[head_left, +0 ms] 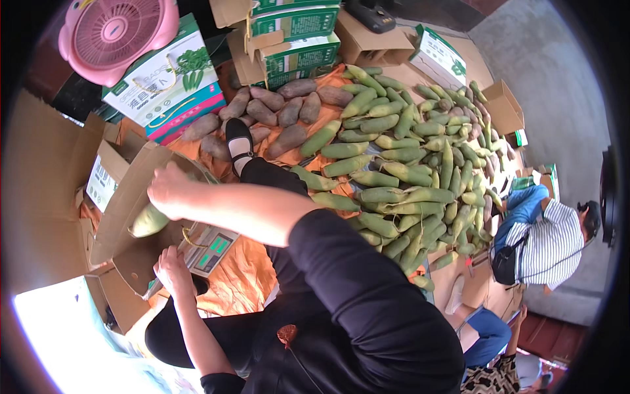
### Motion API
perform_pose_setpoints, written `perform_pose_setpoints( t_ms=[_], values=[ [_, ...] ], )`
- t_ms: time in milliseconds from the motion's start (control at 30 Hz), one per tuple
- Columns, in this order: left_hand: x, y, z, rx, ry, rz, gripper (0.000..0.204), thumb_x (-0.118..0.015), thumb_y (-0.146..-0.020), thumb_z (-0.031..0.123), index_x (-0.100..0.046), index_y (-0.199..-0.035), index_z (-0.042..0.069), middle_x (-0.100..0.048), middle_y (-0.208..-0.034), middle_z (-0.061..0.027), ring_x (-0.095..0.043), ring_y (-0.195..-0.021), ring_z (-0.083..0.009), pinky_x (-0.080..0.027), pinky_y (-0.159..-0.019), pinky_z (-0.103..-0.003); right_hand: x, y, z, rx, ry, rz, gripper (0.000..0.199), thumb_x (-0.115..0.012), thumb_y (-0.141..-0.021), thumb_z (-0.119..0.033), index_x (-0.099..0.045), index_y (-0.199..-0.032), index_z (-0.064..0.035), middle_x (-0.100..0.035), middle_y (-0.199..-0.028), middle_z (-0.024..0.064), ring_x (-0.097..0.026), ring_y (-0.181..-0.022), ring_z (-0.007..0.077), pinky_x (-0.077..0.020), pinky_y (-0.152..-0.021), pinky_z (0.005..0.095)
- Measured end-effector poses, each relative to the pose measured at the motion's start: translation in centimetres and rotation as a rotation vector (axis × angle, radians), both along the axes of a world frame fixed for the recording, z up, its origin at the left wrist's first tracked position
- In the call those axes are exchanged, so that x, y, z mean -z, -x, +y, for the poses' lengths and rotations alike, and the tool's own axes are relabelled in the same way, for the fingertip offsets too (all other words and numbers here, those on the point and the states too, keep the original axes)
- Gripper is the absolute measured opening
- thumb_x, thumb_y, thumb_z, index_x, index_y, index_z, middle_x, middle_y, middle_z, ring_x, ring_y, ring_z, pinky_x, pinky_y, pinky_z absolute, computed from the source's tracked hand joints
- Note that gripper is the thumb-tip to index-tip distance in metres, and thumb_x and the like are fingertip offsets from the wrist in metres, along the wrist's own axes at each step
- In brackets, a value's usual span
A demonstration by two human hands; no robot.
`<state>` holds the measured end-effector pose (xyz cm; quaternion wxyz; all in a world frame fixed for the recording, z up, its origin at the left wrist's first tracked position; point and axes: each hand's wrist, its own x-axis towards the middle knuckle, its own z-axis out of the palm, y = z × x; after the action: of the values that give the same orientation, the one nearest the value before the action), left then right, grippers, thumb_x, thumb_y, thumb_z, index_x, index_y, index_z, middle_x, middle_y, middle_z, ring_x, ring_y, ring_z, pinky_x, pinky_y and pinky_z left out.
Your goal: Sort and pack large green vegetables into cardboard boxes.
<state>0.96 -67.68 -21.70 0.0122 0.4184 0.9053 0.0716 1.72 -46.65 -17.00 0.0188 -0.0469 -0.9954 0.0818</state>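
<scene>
My right hand [168, 190] is closed around a green radish [148, 221], its pale end pointing down over an open cardboard box [123, 226]. My right forearm reaches across from the right and hides part of the box. Closer to me, my left hand [174, 270] has its fingers curled at the box's near edge; whatever they hold is hidden. A twisted yellow cord [190, 238] shows between the box and a scale [213, 251] with a lit green display. To the right lies a large heap of green radishes [407, 174].
Reddish-purple roots [289, 115] lie on an orange sheet [246, 279] beyond my foot. A pink fan [118, 33] sits by a printed carton [164, 72]; green-and-white boxes [298, 56] are stacked behind. A person in a striped shirt [548, 243] crouches at right, with another person's patterned sleeve [492, 377] below.
</scene>
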Motion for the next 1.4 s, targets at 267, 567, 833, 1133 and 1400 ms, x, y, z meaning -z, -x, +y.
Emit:
perform_pose_setpoints(
  t_ms=[267, 567, 833, 1133, 1400],
  values=[
    [0.2, 0.2, -0.7, -0.02, 0.048, -0.016, 0.013, -0.059, -0.077, 0.006, -0.056, -0.09, 0.005, -0.06, -0.085, -0.0105, -0.058, -0.089, -0.0311, -0.042, -0.075, -0.044, 8.4, 1.6, -4.7, 0.23, 0.121, -0.064, 0.008, -0.066, -0.07, -0.024, -0.071, -0.074, -0.0206, -0.066, -0.074, -0.0058, -0.055, -0.08, 0.0153, -0.0378, -0.062, 0.0401],
    [0.9, 1.0, -0.5, 0.014, 0.032, 0.016, 0.013, -0.06, -0.078, 0.008, -0.058, -0.089, 0.002, -0.061, -0.086, -0.0123, -0.059, -0.084, -0.0324, -0.043, -0.073, -0.045, -8.7, -6.5, 1.9, 0.029, 0.337, 0.322, 0.011, -0.069, -0.07, -0.018, -0.07, -0.079, -0.0105, -0.068, -0.078, 0.0094, -0.066, -0.078, 0.0268, -0.0506, -0.067, 0.0425],
    [-2.5, -1.2, -0.1, -0.221, -0.535, -0.403, 0.021, -0.057, -0.085, 0.002, -0.058, -0.106, 0.0, -0.059, -0.103, -0.0119, -0.058, -0.098, -0.0246, -0.045, -0.087, -0.035, 4.0, -24.4, 10.5, 0.711, 0.647, 0.477, 0.022, -0.067, -0.08, -0.017, -0.063, -0.099, -0.0067, -0.064, -0.087, 0.0117, -0.063, -0.079, 0.0256, -0.0492, -0.069, 0.035],
    [-16.4, -14.8, 8.4, 0.608, -0.458, -0.043, 0.027, -0.068, -0.056, 0.015, -0.06, -0.082, 0.016, -0.052, -0.084, -0.0076, -0.055, -0.093, -0.0293, -0.035, -0.099, -0.06, 23.5, -45.2, -3.7, 1.052, 0.633, -0.318, 0.015, -0.06, -0.078, -0.019, -0.064, -0.089, -0.0092, -0.066, -0.085, 0.0148, -0.062, -0.083, 0.0357, -0.0498, -0.073, 0.0459],
    [-22.5, -16.1, 10.4, 1.208, -0.436, 0.369, 0.026, -0.064, -0.087, 0.023, -0.05, -0.109, 0.024, -0.045, -0.106, 0.0035, -0.05, -0.091, -0.0155, -0.025, -0.106, -0.06, 26.3, -47.5, -5.6, 1.114, 0.666, -0.507, 0.016, -0.059, -0.079, -0.023, -0.066, -0.086, -0.0111, -0.066, -0.086, 0.0162, -0.063, -0.082, 0.0363, -0.0502, -0.075, 0.0461]
  ],
)
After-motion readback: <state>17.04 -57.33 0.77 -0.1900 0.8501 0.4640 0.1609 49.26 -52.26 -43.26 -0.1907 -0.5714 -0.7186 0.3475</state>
